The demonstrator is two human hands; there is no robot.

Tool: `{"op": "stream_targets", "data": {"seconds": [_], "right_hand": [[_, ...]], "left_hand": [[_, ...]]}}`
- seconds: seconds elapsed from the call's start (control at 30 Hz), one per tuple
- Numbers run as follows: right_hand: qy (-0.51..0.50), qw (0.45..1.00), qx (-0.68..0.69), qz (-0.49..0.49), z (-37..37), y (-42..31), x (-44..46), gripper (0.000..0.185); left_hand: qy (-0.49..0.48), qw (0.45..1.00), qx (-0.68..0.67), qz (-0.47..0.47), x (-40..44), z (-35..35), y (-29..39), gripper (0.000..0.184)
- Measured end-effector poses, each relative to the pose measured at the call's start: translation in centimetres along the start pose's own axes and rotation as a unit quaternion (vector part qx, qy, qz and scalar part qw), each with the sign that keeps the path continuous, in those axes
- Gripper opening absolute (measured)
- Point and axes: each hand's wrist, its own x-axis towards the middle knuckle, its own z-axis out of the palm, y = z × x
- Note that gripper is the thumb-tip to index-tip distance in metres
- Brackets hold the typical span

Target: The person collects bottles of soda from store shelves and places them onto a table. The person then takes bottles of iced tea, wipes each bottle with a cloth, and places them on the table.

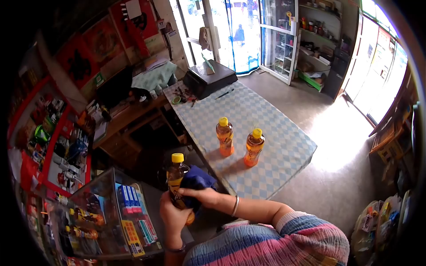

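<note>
My left hand (172, 214) is wrapped round the lower part of a yellow-capped drink bottle (174, 173), holding it upright in front of my body. A dark blue cloth (198, 178) is in my right hand (205, 197) and lies against the side of that bottle. The right thumb reaches across the label; its other fingers are mostly hidden by the cloth. Two similar bottles of amber drink stand upright on the checked tablecloth (279, 137): one bottle (225, 138) farther left, another bottle (254, 148) nearer the right.
At the table's far end are a dark flat box (211, 80), a pen (226, 93) and small items. A glass display case (102, 213) with boxes and bottles stands at lower left. Red-framed shelves (49, 170) rise behind it. A wooden desk (128, 117) adjoins the table.
</note>
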Motion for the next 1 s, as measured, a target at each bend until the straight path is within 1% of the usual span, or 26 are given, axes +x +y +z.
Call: {"op": "stream_targets", "data": {"seconds": [0.03,0.07,0.1,0.13,0.23,0.27,0.3,0.37,0.4,0.43,0.47,0.5,0.57,0.6,0.63,0.7,0.73,0.8,0.83,0.87,0.9,0.97,1.0], "right_hand": [[-0.022,0.999,0.029,0.017,-0.5,-0.6,0.2,0.045],[-0.046,0.998,0.037,0.024,-0.8,-1.0,0.4,0.045],[-0.069,0.996,0.045,0.031,-1.1,-1.5,0.7,0.045],[-0.093,0.993,0.060,0.030,-1.0,-2.2,0.8,0.042],[-0.075,0.995,0.033,0.056,-0.6,-3.1,0.9,0.039],[-0.045,0.998,0.013,0.039,-0.2,-3.2,0.8,0.034],[-0.048,0.999,0.000,0.005,-0.3,-3.0,1.3,0.033],[-0.009,0.994,-0.094,-0.061,-0.3,-3.3,1.8,0.032],[0.023,0.990,-0.111,-0.082,-0.1,-3.6,2.0,0.033],[0.056,0.985,-0.128,-0.102,0.1,-3.9,2.2,0.034],[0.090,0.978,-0.144,-0.119,0.5,-4.1,2.0,0.034],[0.074,0.977,-0.143,-0.137,1.1,-4.3,1.5,0.036],[0.039,0.972,-0.144,-0.180,2.0,-4.9,0.8,0.038],[0.021,0.976,-0.133,-0.170,1.9,-4.7,0.7,0.042],[-0.015,0.982,-0.108,-0.152,1.6,-4.5,0.7,0.046],[-0.085,0.989,-0.054,-0.112,1.2,-4.0,0.6,0.054],[-0.113,0.987,-0.045,-0.102,0.9,-3.5,0.7,0.062],[-0.166,0.979,-0.025,-0.117,1.0,-2.8,0.6,0.065],[-0.191,0.973,-0.016,-0.125,1.0,-2.6,0.5,0.066],[-0.194,0.975,-0.024,-0.106,1.0,-2.5,0.4,0.070],[-0.171,0.981,-0.028,-0.083,0.8,-2.6,0.4,0.071],[-0.123,0.991,-0.035,-0.033,0.4,-3.0,0.4,0.072],[-0.106,0.979,-0.148,-0.096,0.4,-3.3,0.1,0.060]], "left_hand": [[-0.046,0.997,-0.059,-0.009,0.0,-0.3,-1.0,0.056],[-0.084,0.966,-0.235,-0.073,-0.3,-0.3,-1.0,0.054],[-0.119,0.898,-0.403,-0.133,-0.5,-0.1,-0.8,0.051],[-0.179,0.807,-0.538,-0.166,-0.8,-0.1,-0.4,0.053],[-0.240,0.687,-0.656,-0.202,-1.2,-0.2,0.2,0.064],[-0.197,0.693,-0.644,-0.256,-2.2,0.8,-1.9,0.077],[-0.163,0.732,-0.618,-0.236,-3.2,1.7,-3.1,0.079],[-0.092,0.804,-0.557,-0.187,-4.1,3.0,-4.3,0.081],[-0.032,0.862,-0.489,-0.129,-4.6,3.0,-2.3,0.081],[-0.025,0.877,-0.472,-0.084,-4.9,3.3,-2.4,0.082],[0.012,0.905,-0.414,-0.094,-5.2,3.5,-2.0,0.083],[0.048,0.928,-0.353,-0.104,-5.4,3.6,-1.5,0.085],[0.063,0.936,-0.341,-0.063,-5.3,3.8,-2.3,0.083],[0.071,0.939,-0.335,-0.042,-5.1,3.8,-2.6,0.082],[0.035,0.908,-0.414,-0.058,-4.9,3.8,-2.6,0.080],[-0.037,0.822,-0.561,-0.093,-4.8,3.5,-2.3,0.078],[-0.012,0.774,-0.614,-0.153,-5.0,4.3,-2.2,0.074],[-0.034,0.626,-0.731,-0.268,-4.7,3.4,-1.5,0.073],[-0.045,0.595,-0.749,-0.288,-4.3,3.0,-1.0,0.072],[-0.055,0.563,-0.765,-0.308,-3.9,2.5,-0.5,0.072],[-0.064,0.529,-0.779,-0.329,-3.5,2.1,0.1,0.072],[-0.137,0.621,-0.692,-0.340,-3.7,2.4,-2.0,0.076],[-0.115,0.702,-0.613,-0.343,-2.9,1.8,-1.1,0.064]]}}
